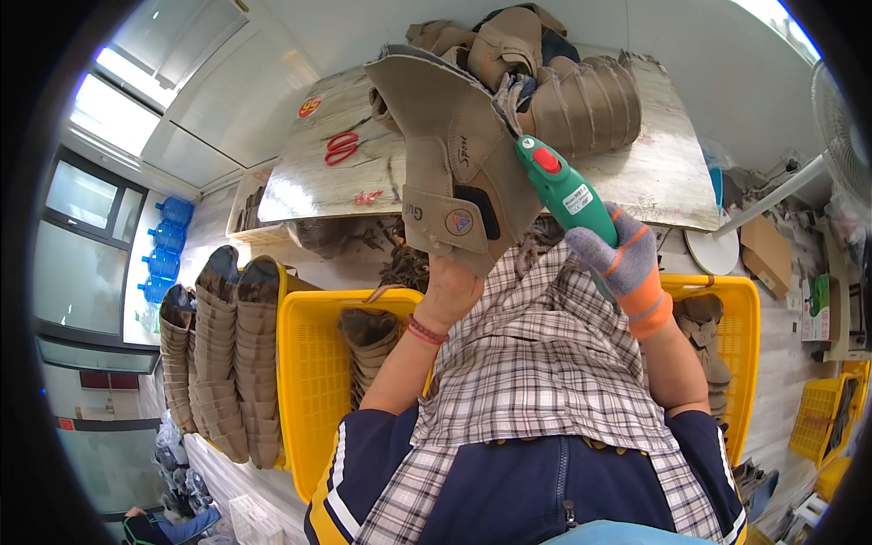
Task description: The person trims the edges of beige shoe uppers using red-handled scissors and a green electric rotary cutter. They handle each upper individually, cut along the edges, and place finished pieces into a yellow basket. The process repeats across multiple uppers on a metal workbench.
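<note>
A taupe boot upper (431, 118) with a strap and a round patch is held up over the table's near edge. My bare left hand (450, 292) grips its lower end, with some fingers hidden behind the material. My right hand (625, 262), in a grey and orange glove, is wrapped round a green handheld power cutter (570, 195) with a red button. The cutter's tip meets the upper's right edge, where the contact is too small to make out. Behind it lies a row of nested taupe uppers (586, 104).
Red-handled scissors (341, 147) rest on the worn table (300, 182). Yellow baskets with uppers flank me, one on the left (313, 363) and one on the right (747, 336). Stacked uppers (238, 363) stand farther left. A fan (840, 136) is at right, a cardboard box (766, 250) below it.
</note>
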Tool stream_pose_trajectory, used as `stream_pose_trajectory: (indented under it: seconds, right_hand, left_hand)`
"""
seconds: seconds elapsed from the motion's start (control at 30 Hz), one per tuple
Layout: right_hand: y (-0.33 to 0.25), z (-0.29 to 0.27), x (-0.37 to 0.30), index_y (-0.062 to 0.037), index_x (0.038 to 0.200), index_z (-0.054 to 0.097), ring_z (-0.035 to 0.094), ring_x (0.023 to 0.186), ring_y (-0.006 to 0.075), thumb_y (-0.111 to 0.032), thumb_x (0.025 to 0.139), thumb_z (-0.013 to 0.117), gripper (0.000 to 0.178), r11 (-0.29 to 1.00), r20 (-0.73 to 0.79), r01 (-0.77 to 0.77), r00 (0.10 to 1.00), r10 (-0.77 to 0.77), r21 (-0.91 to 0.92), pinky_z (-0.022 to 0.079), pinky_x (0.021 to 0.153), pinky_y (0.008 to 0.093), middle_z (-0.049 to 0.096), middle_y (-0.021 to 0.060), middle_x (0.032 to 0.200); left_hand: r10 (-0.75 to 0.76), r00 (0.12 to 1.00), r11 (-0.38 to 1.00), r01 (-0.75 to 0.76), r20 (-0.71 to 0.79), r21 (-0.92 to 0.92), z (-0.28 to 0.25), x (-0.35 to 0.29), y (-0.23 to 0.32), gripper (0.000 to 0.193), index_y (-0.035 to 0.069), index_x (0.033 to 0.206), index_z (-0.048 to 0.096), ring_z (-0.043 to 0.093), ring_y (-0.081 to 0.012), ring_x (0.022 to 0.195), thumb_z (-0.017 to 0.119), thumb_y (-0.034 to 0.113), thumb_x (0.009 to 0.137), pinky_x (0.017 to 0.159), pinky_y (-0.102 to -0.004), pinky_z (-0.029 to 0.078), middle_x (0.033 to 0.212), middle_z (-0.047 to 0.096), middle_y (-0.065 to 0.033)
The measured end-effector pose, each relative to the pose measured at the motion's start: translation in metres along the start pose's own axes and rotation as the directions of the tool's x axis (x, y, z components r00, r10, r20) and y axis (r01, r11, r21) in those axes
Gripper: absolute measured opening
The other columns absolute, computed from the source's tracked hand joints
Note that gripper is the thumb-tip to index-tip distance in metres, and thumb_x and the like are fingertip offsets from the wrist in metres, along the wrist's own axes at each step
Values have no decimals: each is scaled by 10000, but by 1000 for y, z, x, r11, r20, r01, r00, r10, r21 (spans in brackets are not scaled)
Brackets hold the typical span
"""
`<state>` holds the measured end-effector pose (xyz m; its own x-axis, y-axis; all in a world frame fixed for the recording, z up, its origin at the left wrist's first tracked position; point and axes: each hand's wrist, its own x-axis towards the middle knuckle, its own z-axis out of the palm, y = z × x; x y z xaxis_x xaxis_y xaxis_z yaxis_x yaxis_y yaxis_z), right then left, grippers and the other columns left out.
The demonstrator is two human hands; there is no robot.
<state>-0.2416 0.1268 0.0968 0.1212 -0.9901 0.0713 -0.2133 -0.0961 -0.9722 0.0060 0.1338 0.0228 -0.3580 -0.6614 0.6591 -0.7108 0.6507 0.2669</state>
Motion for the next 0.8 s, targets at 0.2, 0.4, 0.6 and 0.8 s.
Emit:
stream_pose_trajectory:
  seconds: [0.2,0.4,0.6,0.8]
  right_hand:
    - [-13,-1,11,18,972,609,520,542,66,-361,785,737,441,977,34,-103,995,99,189,411,483,222,584,14,644]
    - [3,-23,22,9,926,584,509,503,94,-326,851,661,352,992,-209,-4,977,31,129,387,476,228,546,22,611]
    - [32,-35,2,8,907,590,489,497,77,-264,853,656,285,987,-256,-75,960,109,142,383,467,222,543,9,634]
    - [36,-47,-28,2,904,564,481,514,109,-308,906,572,311,991,-347,-130,929,129,21,362,494,243,526,37,592]
  left_hand:
    - [22,989,1000,-20,145,-18,-2,-20,2,448,1,1203,558,435,-371,1212,558,8,755,1042,-514,286,1258,510,-189]
    - [-96,990,982,77,-106,-173,-24,14,-52,405,-1,1214,540,435,-362,1208,537,16,810,1052,-482,286,1257,509,-179]
    - [7,997,932,21,-78,362,-54,142,-232,315,-2,1040,618,472,-364,1045,673,155,772,920,-426,385,1084,552,-166]
    - [24,841,899,219,-540,380,-26,170,-322,485,98,1258,474,405,-338,1217,593,97,788,1008,-492,310,1284,470,-166]
